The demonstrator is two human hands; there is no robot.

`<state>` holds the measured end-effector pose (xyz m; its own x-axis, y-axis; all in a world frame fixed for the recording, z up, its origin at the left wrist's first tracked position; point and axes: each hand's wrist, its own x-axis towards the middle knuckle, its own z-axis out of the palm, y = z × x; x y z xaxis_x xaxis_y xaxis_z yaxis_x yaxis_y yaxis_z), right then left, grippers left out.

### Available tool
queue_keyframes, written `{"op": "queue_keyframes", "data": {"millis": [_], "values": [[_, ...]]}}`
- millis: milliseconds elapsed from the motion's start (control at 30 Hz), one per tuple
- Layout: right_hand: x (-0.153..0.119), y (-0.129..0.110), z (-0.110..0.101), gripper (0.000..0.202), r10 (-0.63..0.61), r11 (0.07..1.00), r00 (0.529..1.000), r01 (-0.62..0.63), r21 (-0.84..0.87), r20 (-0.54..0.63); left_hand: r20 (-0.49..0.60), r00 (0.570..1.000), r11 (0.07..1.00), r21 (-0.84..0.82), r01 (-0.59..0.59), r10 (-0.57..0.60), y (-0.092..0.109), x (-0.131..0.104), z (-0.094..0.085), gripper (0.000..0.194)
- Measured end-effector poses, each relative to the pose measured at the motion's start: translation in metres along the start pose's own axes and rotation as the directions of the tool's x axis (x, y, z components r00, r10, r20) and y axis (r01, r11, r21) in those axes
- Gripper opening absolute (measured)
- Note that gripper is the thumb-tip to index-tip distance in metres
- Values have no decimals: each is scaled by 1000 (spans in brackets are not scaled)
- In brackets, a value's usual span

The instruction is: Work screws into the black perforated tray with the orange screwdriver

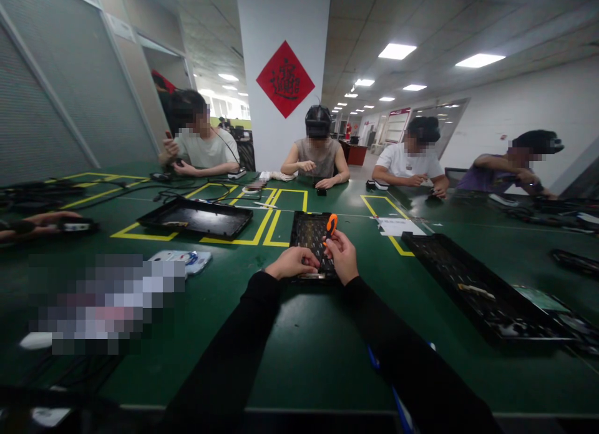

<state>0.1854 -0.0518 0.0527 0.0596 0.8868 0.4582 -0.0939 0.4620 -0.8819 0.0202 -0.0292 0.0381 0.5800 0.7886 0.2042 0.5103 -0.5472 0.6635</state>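
Both my hands are over a black rectangular tray [309,231] with many small light marks or parts inside, lying on the green table. At its near left side, my left hand [294,261] has curled fingers close to the tray's near edge; what they pinch, if anything, is too small to make out. My right hand [343,254], on the tray's right side, is closed on an orange-and-black tool [331,226] whose orange end points up. The tool's lower end is hidden by my fingers.
A larger black tray [201,218] lies ahead on the left, a long black tray [486,290] on the right. A plastic packet [199,260] and a pixelated patch are at left. Another person's hand [53,221] reaches in there. Several people sit across the green table [299,371].
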Motion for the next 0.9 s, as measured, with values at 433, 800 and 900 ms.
{"op": "queue_keyframes", "data": {"millis": [433, 800, 900], "values": [[0, 3, 1, 35, -35, 999, 997, 34, -16, -73, -19, 999, 999, 26, 42, -41, 4, -1, 0, 32], [-1, -3, 0, 32, -49, 999, 987, 47, -20, -152, -17, 999, 999, -9, 37, -37, 1, 0, 2, 35], [0, -2, 0, 31, -54, 998, 990, 51, -21, -134, -10, 1000, 999, -21, 24, -25, 0, 0, 2, 33]]}}
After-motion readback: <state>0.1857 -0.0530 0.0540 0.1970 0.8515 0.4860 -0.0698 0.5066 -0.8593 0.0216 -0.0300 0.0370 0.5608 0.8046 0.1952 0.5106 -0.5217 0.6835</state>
